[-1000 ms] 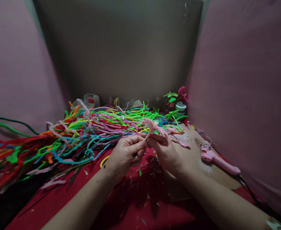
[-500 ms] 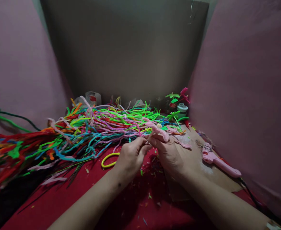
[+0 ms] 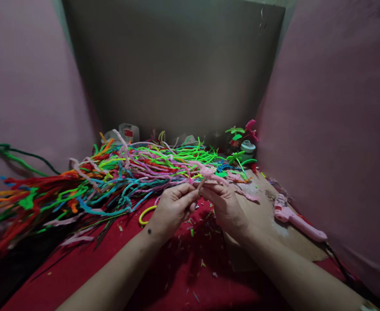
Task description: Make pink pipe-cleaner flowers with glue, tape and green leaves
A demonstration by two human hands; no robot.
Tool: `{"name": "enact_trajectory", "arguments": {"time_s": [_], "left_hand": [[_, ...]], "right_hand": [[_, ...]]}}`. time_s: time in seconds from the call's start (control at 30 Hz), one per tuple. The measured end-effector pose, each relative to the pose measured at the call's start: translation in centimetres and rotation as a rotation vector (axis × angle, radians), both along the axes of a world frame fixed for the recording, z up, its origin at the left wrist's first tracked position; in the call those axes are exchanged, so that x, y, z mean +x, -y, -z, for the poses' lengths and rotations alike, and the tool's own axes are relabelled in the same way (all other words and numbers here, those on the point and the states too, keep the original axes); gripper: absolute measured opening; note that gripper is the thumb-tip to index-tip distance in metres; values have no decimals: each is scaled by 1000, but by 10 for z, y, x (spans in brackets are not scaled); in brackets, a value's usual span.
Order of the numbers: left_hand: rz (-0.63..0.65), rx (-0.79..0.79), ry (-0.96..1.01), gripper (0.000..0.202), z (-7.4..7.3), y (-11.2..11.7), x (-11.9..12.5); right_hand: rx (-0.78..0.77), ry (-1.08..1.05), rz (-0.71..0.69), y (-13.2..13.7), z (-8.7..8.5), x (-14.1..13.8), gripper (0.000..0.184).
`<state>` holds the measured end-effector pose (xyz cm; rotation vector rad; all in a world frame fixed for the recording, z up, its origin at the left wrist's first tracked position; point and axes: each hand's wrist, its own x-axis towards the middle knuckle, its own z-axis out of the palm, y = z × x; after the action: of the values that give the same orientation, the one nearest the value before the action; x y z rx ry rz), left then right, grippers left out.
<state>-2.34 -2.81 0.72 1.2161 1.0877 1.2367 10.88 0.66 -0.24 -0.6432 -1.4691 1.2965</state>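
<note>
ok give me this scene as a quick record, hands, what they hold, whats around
left hand: pinches the lower end of the pink pipe cleaner piece
right hand: pinches the same piece, beside the left fingertips
surface: red cloth, strewn with small clippings
behind hands: pile of pipe cleaners, many colours
near left hand: yellow loop
right side: pink glue gun on a cardboard sheet
far corner: small green and pink flowers

bare forearms [image 3: 112, 276], perhaps a wrist mark [image 3: 149, 231]

Two hands [image 3: 173, 207] [image 3: 226, 208], one pink stem [image 3: 209, 172], one yellow ring [image 3: 144, 214], one glue gun [image 3: 295, 219], one pipe-cleaner heap [image 3: 112, 181].
</note>
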Motion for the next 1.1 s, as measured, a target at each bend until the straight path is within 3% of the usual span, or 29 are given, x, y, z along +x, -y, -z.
{"name": "enact_trajectory", "arguments": {"time_s": [0.23,0.33,0.43,0.57,0.63,0.7,0.8,1.1], "left_hand": [[226,-183,228,20,-2,-3,-9],[249,-145,145,26,-1,-3,-9],[72,65,-212,30,4,-2,-6],[-247,544,-785,17,21,-3,-2],[-290,706,-975,16,27,-4,-3],[-292,789,-1042,20,30,-5,-4],[-272,768,-900,20,25,-5,-6],[-95,199,-225,24,6,0,0]], "right_hand": [[-95,-103,-129,0,-2,1,13],[-162,-219,-125,-4,6,-2,7],[-192,-311,-99,-7,14,-6,11],[-124,-270,-34,-6,17,-9,9],[-103,-248,-16,-3,15,-9,8],[-89,-243,-15,1,11,-8,8],[-39,-181,0,5,5,-7,10],[67,-90,-21,2,4,-2,10]]}}
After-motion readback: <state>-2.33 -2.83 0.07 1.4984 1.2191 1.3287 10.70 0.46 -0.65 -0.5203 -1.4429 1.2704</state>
